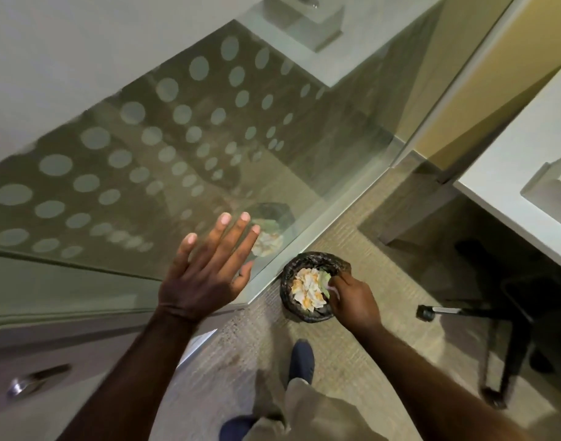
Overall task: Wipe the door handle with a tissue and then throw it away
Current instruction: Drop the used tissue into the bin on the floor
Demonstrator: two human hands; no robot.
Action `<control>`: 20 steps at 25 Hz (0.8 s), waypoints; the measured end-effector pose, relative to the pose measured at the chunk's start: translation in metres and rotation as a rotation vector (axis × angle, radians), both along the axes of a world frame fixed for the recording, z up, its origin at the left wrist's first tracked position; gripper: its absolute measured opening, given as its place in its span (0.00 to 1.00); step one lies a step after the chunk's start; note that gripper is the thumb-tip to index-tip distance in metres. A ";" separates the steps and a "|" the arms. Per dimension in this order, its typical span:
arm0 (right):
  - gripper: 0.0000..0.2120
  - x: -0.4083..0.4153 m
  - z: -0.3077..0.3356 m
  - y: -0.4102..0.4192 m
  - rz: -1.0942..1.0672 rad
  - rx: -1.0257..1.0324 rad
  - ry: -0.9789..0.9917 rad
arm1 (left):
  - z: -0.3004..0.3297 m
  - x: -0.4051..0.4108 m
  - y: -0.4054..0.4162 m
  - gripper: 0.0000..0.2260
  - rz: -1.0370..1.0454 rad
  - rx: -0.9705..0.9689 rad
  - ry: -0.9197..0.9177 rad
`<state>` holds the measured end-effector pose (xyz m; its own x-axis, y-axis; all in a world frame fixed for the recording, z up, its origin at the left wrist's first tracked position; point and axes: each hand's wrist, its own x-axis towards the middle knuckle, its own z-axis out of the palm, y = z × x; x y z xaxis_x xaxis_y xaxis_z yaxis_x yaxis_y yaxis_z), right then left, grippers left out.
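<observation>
A small round bin (pixel 315 316) lined with a black bag stands on the carpet beside the glass wall, filled with crumpled white and orange paper (pixel 306 289). My right hand (pixel 355 302) is over the bin's right rim, fingers closed on a white tissue (pixel 333 289) that peeks out between them. My left hand (pixel 206 268) is raised in front of the glass, fingers spread and holding nothing. The silver door handle (pixel 31 381) shows at the lower left on the door.
A glass wall (pixel 177 148) with frosted dots runs along the left. A white desk (pixel 521 173) stands at the right, with a black office chair base (pixel 495 338) under it. My blue shoes (pixel 301 361) are on the carpet below the bin.
</observation>
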<state>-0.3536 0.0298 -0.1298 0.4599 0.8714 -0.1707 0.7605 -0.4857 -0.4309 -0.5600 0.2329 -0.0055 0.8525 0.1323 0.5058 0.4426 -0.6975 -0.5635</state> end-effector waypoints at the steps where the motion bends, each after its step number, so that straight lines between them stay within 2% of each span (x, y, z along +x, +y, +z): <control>1: 0.06 0.000 -0.006 0.000 -0.020 -0.018 0.014 | -0.001 0.000 0.000 0.31 -0.009 0.001 -0.008; 5: 0.04 0.003 -0.031 0.004 -0.188 -0.036 0.193 | -0.003 0.001 0.002 0.30 -0.014 0.018 0.001; 12: 0.03 0.006 -0.074 0.019 -0.421 -0.070 0.291 | -0.008 -0.001 0.001 0.28 -0.023 0.008 0.026; 13: 0.03 0.007 -0.079 0.022 -0.421 -0.110 0.301 | -0.009 -0.001 0.000 0.27 -0.031 -0.001 0.026; 16: 0.14 0.009 -0.092 0.028 -0.348 -0.309 0.325 | -0.011 0.000 0.001 0.27 -0.033 -0.001 0.022; 20: 0.12 0.018 -0.091 0.020 -0.348 -0.415 0.307 | -0.015 0.002 0.002 0.28 -0.030 -0.033 0.000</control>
<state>-0.3359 0.0502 -0.2213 0.5812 0.5123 -0.6323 0.3992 -0.8566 -0.3271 -0.5579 0.2351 -0.0201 0.8564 0.1234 0.5014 0.4213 -0.7283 -0.5404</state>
